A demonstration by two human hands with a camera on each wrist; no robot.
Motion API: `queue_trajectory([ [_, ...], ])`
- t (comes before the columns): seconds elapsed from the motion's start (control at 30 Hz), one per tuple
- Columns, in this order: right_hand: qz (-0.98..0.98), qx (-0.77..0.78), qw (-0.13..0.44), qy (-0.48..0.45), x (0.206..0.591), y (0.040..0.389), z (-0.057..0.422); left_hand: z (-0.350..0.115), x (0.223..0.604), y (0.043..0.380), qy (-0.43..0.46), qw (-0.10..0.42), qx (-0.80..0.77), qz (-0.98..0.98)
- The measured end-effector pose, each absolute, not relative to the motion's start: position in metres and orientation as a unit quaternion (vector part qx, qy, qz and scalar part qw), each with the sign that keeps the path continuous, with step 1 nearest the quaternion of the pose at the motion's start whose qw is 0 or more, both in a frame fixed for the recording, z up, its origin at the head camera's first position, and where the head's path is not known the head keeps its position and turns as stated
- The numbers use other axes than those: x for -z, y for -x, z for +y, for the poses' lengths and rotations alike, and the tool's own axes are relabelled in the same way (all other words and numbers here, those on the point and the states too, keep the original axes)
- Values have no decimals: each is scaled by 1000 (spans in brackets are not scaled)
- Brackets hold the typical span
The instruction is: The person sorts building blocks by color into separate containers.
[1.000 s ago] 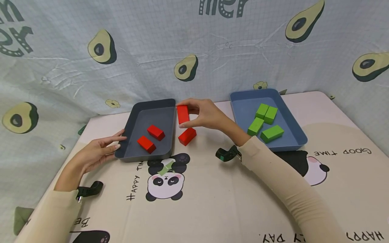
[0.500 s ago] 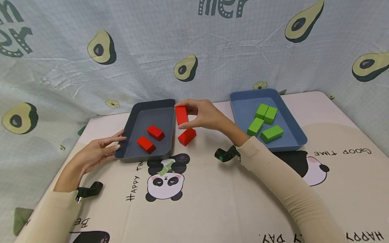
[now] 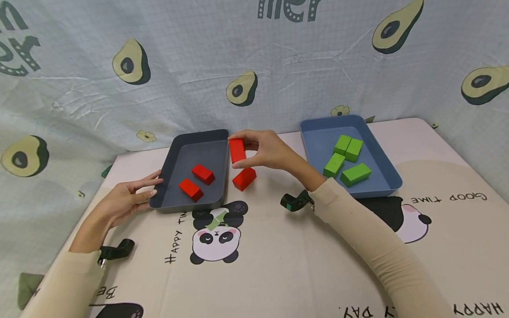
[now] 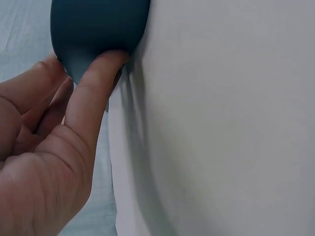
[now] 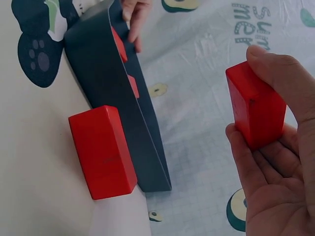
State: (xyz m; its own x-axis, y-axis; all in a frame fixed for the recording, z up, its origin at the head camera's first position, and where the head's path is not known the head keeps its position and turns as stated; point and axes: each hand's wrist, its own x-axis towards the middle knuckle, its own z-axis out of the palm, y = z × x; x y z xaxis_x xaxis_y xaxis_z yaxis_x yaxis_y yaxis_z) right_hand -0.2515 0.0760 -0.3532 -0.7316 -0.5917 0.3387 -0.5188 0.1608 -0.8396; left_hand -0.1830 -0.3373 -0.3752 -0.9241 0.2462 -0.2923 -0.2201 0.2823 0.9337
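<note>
My right hand (image 3: 267, 149) holds a red block (image 3: 237, 150) upright between thumb and fingers, raised beside the dark grey tray's right rim. In the right wrist view the held block (image 5: 257, 105) shows clear of the surface, thumb on top and fingers beneath. A second red block (image 3: 244, 179) lies on the tablecloth just right of the tray, below that hand. Inside the dark grey tray (image 3: 199, 138) are a red block (image 3: 203, 174) and another red block (image 3: 191, 190). My left hand (image 3: 126, 198) grips the tray's left rim, its thumb (image 4: 88, 101) against the outer wall.
A blue tray (image 3: 318, 128) stands at the back right, with several green blocks (image 3: 355, 175) in it. Behind the trays hangs an avocado-print cloth (image 3: 191, 53). The tablecloth (image 3: 270, 265) carries printed pandas and lettering.
The right hand and its red block have shifted very slightly left. The left hand, the trays and the other blocks stay in place.
</note>
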Motion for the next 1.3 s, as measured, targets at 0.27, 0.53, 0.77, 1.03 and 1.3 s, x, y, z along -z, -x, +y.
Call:
queue_trajectory([
  [0.27, 769, 525, 32, 364, 354, 252, 75, -336, 376, 182, -10, 185, -617, 765],
  [0.53, 765, 527, 40, 368, 354, 252, 73, -336, 375, 183, -12, 189, -593, 783],
  [0.77, 763, 528, 43, 371, 354, 252, 72, -334, 373, 184, -16, 187, -556, 810],
  [1.03, 767, 521, 46, 372, 353, 252, 70, -334, 374, 186, -31, 173, -522, 835],
  [1.3, 766, 519, 62, 374, 354, 252, 67, -334, 374, 184, -29, 175, -528, 830],
])
